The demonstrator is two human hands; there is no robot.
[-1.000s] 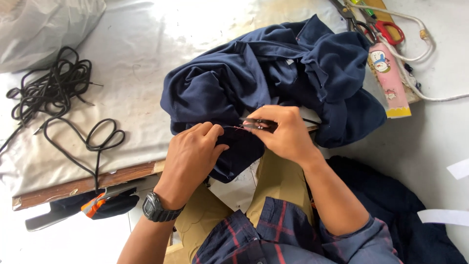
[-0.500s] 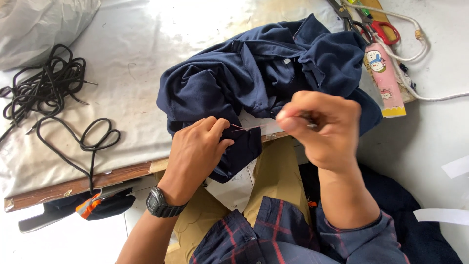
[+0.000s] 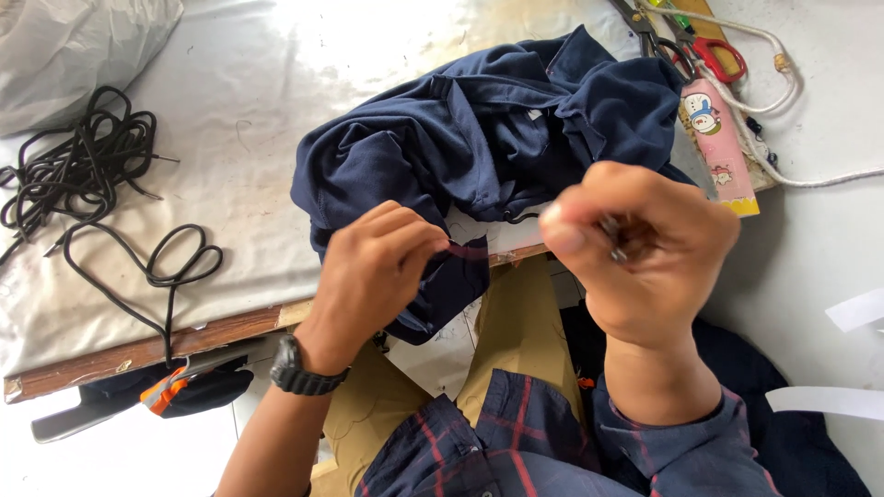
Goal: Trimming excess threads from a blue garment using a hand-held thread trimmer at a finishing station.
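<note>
Pinching navy garment (image 3: 479, 147), left hand (image 3: 378, 276); right hand (image 3: 640, 248) fingers around small tool; pink tube (image 3: 720, 147) top right.

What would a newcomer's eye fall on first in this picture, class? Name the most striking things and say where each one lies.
First, the two hands in the middle: the left hand pinches the edge of the crumpled navy garment on the white table, while the right hand is raised nearer the camera, fingers closed on something small and dark. Next, the tangled black cord at far left, and the red-handled scissors at top right.

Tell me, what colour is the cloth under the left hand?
Dark navy blue garment; head view.
</note>
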